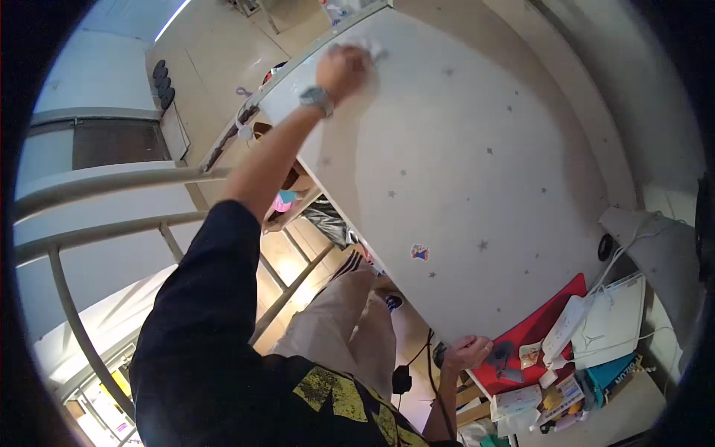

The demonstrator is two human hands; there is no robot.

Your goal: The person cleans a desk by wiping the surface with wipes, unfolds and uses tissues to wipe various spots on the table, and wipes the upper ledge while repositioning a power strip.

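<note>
My left hand (345, 73), smeared by motion and with a grey watch (317, 100) at the wrist, presses down near the far left edge of a white board-like tabletop (447, 201) dotted with grey stars. A blurred whitish wad (376, 52), cloth or tissue, shows by its fingers. Low on the right, my right hand (468, 353) has its fingers curled over the tabletop's near corner, a ring on one finger. Beside it lies a red mat (560, 304) with dark marks. A small coloured sticker (419, 252) is stuck on the white surface.
A white power strip (564, 328) with cables, a white laptop-like case (609, 319) and packets (570, 398) crowd the right corner. Metal bed rails (112, 190) run along the left. A black adapter (401, 380) hangs below the tabletop edge.
</note>
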